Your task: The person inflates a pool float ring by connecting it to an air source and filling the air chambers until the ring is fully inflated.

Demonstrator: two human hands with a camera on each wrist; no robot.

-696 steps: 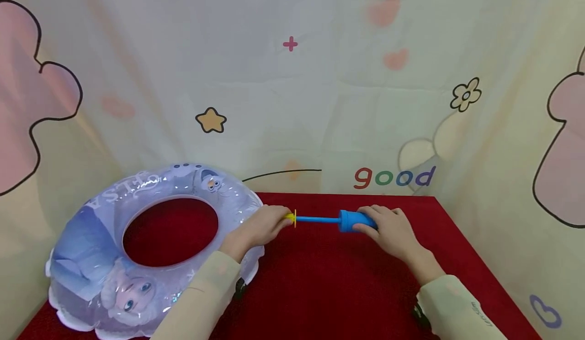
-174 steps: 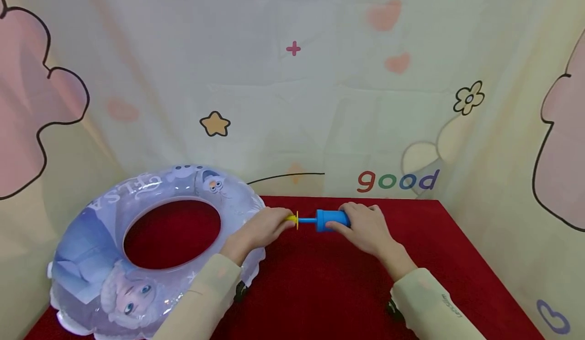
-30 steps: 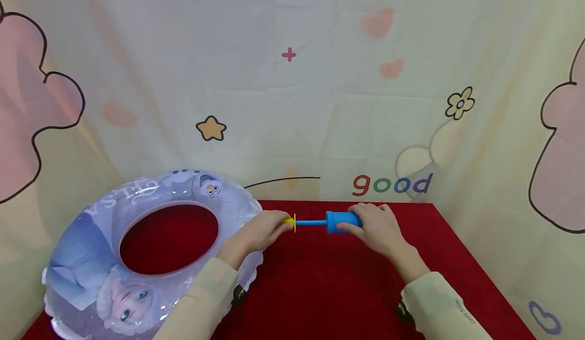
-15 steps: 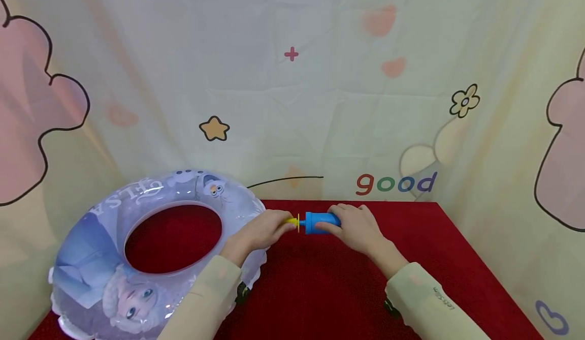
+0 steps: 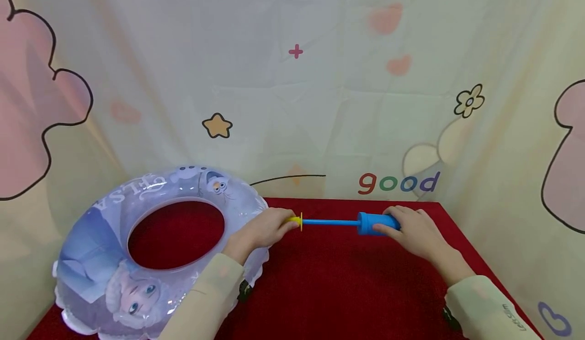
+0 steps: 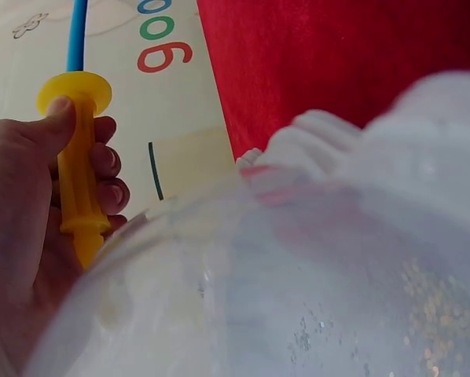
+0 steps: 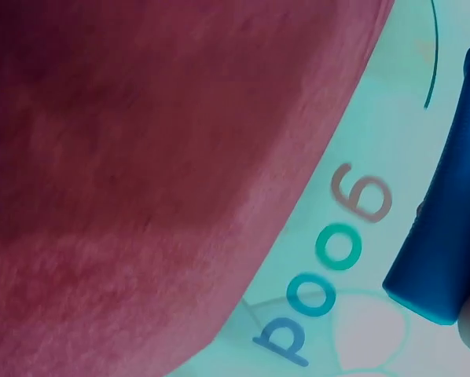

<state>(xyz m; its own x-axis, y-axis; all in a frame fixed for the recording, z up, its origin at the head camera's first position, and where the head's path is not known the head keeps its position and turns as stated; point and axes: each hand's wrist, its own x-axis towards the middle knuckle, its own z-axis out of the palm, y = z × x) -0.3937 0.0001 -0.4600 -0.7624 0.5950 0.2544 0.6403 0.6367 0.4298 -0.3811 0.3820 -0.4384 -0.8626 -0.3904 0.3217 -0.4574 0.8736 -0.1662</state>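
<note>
A hand-held air pump [image 5: 333, 222] is stretched level between the hands, its blue rod drawn far out of the blue barrel [image 5: 371, 223]. The left hand [image 5: 265, 228] grips the yellow flanged end [image 6: 79, 173], thumb against the flange, as the left wrist view shows; its tapered tip points down toward the swim ring. Around the barrel the right hand [image 5: 418, 233] curls its fingers; in the right wrist view only the barrel's end and a bit of finger show at the right edge. A lilac inflated swim ring [image 5: 91, 243] with cartoon prints lies at left, partly behind the left forearm.
A red cloth [image 5: 338, 279] covers the table, whose far and right edges meet a pale curtain [image 5: 274, 101] printed with stars, hearts and the word good. The swim ring takes up the table's left side.
Half a second ago the barrel was close to the yellow end; the right hand has since moved right with it, baring a long stretch of rod. The left hand keeps its grip almost in place.
</note>
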